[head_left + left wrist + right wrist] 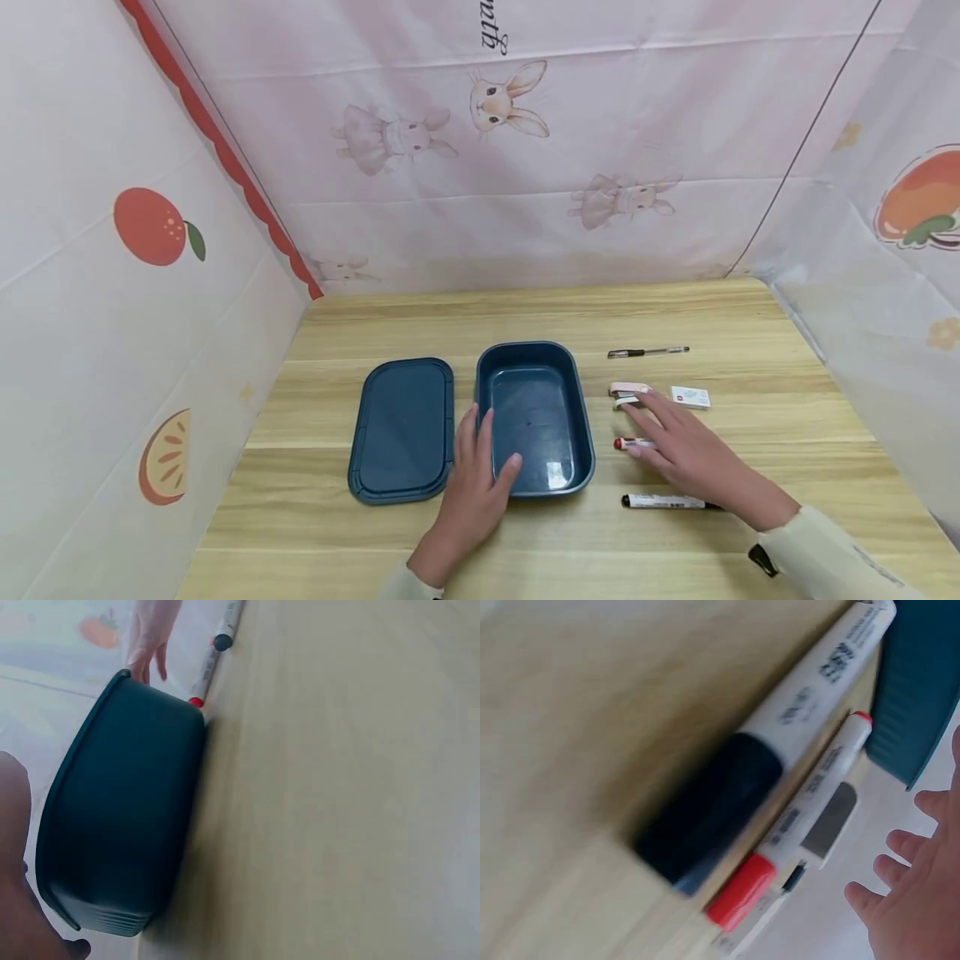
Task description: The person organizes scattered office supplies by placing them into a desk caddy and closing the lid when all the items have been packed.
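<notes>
A dark blue plastic box (528,417) stands uncovered in the middle of the wooden table. My left hand (474,492) is at its near left side, fingers extended over the left rim and thumb at the near edge. To the right of the box, my right hand (693,450) reaches over a small pink-and-white stapler (628,387), fingertips right at it. Its thumb overlaps a red-capped white marker (628,444) in the head view. In the right wrist view the fingers are spread above the things. Nearer the wrist lies a black-capped white marker (810,697).
Left of the box lies its flat blue lid (402,429). A black pen (648,352) is farther back on the right, and a small white box (692,397) sits right of the stapler. Printed cloth walls (480,225) enclose the table at the back and sides.
</notes>
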The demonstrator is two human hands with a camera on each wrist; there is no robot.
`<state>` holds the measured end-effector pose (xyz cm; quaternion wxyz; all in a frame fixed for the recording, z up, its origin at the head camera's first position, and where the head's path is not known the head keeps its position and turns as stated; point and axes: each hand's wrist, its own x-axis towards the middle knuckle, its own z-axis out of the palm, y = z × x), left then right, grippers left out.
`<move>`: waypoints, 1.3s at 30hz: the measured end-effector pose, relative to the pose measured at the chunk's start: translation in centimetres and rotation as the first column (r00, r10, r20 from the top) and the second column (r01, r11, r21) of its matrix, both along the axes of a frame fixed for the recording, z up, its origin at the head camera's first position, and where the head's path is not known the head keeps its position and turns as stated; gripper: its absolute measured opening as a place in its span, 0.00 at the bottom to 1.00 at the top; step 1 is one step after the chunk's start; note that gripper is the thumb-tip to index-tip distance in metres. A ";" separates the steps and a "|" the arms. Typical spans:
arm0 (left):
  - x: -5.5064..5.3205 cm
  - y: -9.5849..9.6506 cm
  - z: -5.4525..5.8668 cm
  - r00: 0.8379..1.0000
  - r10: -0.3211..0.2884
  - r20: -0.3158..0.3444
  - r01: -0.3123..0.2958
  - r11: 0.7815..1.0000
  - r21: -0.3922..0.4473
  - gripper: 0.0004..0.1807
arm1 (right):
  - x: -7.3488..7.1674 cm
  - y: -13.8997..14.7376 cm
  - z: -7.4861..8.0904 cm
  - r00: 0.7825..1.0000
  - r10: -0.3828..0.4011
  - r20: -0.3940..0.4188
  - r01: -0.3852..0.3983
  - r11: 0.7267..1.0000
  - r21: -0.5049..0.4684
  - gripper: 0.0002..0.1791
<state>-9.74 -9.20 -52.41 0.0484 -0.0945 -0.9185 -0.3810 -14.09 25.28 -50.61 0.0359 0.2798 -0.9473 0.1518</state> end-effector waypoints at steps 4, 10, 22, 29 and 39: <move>0.3 0.2 -0.3 1.000 -0.004 -0.011 0.003 0.999 -0.040 0.40 | 0.2 1.2 -0.6 1.000 -0.015 0.017 0.015 1.000 -0.001 0.35; 0.5 0.0 -0.4 1.000 -0.008 0.011 0.008 0.999 -0.051 0.41 | 0.3 2.5 -1.0 0.993 -0.067 0.095 0.067 0.998 0.004 0.38; 0.5 -0.5 -0.9 0.999 -0.036 0.023 0.039 0.985 -0.169 0.43 | 0.1 3.6 -1.3 0.995 -0.090 0.042 0.085 0.991 0.108 0.39; 0.5 -0.5 -0.7 0.998 -0.045 0.053 0.054 0.981 -0.188 0.43 | 0.0 4.2 -1.3 0.996 -0.089 0.002 0.088 0.987 0.136 0.30; 0.3 -0.6 -0.6 0.997 -0.054 0.048 0.063 0.977 -0.204 0.42 | -0.2 5.0 -1.5 0.993 -0.068 -0.094 0.078 0.992 0.104 0.14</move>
